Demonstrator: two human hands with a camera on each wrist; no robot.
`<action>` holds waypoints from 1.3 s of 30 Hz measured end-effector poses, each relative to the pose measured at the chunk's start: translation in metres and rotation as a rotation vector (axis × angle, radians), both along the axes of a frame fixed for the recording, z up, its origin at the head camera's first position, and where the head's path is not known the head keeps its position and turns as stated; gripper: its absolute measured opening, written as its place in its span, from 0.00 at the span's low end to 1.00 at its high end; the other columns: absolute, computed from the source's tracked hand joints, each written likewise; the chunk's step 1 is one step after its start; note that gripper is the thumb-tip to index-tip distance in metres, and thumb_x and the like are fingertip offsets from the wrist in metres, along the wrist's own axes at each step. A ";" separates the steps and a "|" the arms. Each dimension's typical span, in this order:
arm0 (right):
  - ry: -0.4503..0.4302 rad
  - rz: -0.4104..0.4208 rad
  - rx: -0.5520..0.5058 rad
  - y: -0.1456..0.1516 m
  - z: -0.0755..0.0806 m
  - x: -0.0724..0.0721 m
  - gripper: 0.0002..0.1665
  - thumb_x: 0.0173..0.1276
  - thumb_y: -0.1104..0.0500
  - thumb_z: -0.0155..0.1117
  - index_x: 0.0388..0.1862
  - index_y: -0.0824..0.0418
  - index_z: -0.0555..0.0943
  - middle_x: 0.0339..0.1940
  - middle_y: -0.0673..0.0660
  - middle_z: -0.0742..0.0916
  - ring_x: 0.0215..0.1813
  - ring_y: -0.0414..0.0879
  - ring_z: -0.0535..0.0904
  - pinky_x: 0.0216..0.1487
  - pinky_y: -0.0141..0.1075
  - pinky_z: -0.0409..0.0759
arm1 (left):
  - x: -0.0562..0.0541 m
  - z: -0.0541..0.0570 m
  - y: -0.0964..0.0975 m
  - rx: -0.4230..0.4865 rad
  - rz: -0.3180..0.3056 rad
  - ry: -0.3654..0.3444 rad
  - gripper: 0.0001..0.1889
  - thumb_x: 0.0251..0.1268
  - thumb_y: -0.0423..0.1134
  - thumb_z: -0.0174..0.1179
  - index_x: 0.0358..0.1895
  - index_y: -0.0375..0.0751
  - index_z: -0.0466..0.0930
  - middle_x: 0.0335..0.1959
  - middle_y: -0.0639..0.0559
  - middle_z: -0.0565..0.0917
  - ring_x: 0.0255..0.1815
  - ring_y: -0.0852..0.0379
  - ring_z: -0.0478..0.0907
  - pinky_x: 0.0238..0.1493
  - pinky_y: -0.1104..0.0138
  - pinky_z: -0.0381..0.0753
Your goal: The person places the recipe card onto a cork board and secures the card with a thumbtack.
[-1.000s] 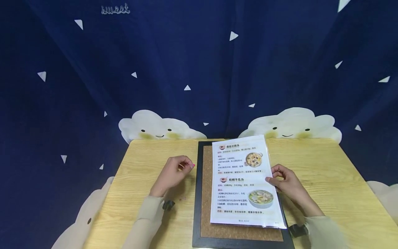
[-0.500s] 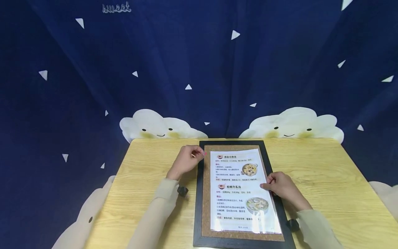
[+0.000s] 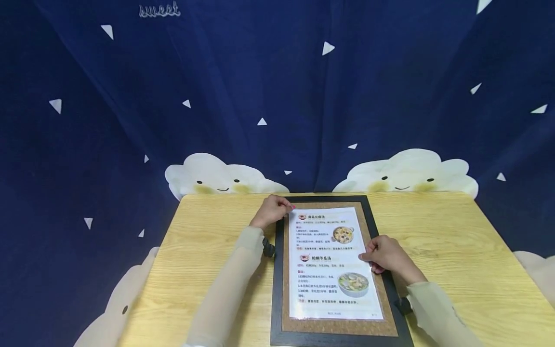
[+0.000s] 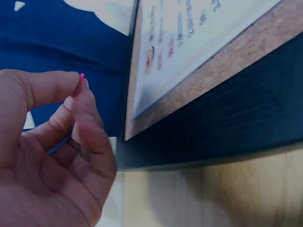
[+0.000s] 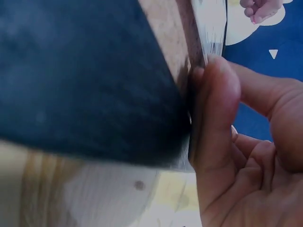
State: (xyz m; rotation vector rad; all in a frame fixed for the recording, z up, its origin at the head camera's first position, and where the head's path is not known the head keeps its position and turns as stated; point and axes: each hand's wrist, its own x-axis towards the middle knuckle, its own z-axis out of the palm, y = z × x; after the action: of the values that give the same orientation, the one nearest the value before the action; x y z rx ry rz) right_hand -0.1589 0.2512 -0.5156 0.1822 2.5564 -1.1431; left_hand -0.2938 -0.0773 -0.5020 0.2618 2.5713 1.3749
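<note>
A laminated recipe sheet (image 3: 321,284) with two soup pictures lies over a black-framed cork board (image 3: 338,328). At the sheet's top left corner is my left hand (image 3: 272,211), pinching a small pink push pin (image 4: 81,76) between thumb and forefinger; only its pink end shows. My right hand (image 3: 389,254) pinches the sheet's right edge about halfway down, thumb on top. In the right wrist view the fingers (image 5: 218,94) overlap the board's black frame (image 5: 94,94).
The board rests on a light wooden table (image 3: 468,250), reaching almost to its far edge. Behind hangs a dark blue curtain (image 3: 269,72) with white triangles and smiling clouds.
The sheet has come down onto the cork and shifted slightly left, guided by my right hand. My left hand has moved up and right to the sheet's top left corner with the pink push pin.
</note>
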 end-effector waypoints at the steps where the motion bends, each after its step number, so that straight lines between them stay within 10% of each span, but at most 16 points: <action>1: 0.000 0.002 0.001 0.000 0.001 0.000 0.14 0.65 0.63 0.75 0.28 0.65 0.77 0.15 0.53 0.81 0.17 0.41 0.78 0.21 0.32 0.80 | -0.003 -0.002 0.001 -0.007 0.013 -0.017 0.10 0.71 0.38 0.63 0.40 0.34 0.88 0.40 0.44 0.91 0.29 0.54 0.81 0.28 0.71 0.74; 14: 0.069 0.110 0.096 0.022 -0.004 0.008 0.20 0.63 0.53 0.78 0.29 0.60 0.74 0.19 0.51 0.75 0.20 0.44 0.74 0.21 0.35 0.72 | -0.026 -0.018 0.012 -0.029 0.052 -0.125 0.08 0.70 0.37 0.64 0.39 0.36 0.90 0.35 0.46 0.90 0.19 0.63 0.68 0.21 0.71 0.66; 26: 0.031 0.140 0.050 0.028 -0.001 0.006 0.19 0.64 0.55 0.77 0.32 0.61 0.73 0.20 0.50 0.72 0.19 0.45 0.73 0.21 0.35 0.73 | -0.037 -0.021 0.020 -0.251 0.082 -0.085 0.13 0.63 0.42 0.71 0.22 0.43 0.85 0.13 0.58 0.76 0.19 0.59 0.72 0.24 0.68 0.68; 39: 0.050 0.112 0.070 0.028 -0.003 0.007 0.19 0.64 0.56 0.77 0.32 0.60 0.73 0.20 0.50 0.71 0.19 0.44 0.73 0.20 0.35 0.73 | -0.050 -0.011 0.023 -0.295 0.159 -0.258 0.20 0.61 0.41 0.72 0.12 0.46 0.76 0.07 0.57 0.68 0.11 0.60 0.64 0.17 0.67 0.62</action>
State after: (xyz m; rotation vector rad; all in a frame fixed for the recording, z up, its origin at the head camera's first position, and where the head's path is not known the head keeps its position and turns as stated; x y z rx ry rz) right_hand -0.1516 0.2789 -0.5184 0.0264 2.6164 -1.0298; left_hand -0.3436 -0.0539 -0.5135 -0.1617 2.5694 0.9781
